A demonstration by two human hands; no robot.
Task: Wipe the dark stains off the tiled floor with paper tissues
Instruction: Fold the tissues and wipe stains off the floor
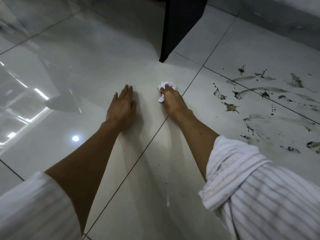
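Note:
My right hand point(172, 99) grips a crumpled white paper tissue point(163, 88) and holds it down on the glossy tiled floor point(86, 70), just left of a grout line. Flat on the tile to its left lies my left hand point(123, 105), fingers straight and holding nothing. Dark stains point(270, 104), smeared streaks and splatters, cover the tiles to the right of my right hand. A few tiny dark specks dot the floor near my right forearm.
A black furniture leg or panel point(174, 28) stands on the floor just beyond the tissue. A wall base point(277, 13) runs along the far right. Ceiling lights reflect brightly in the tiles at the left.

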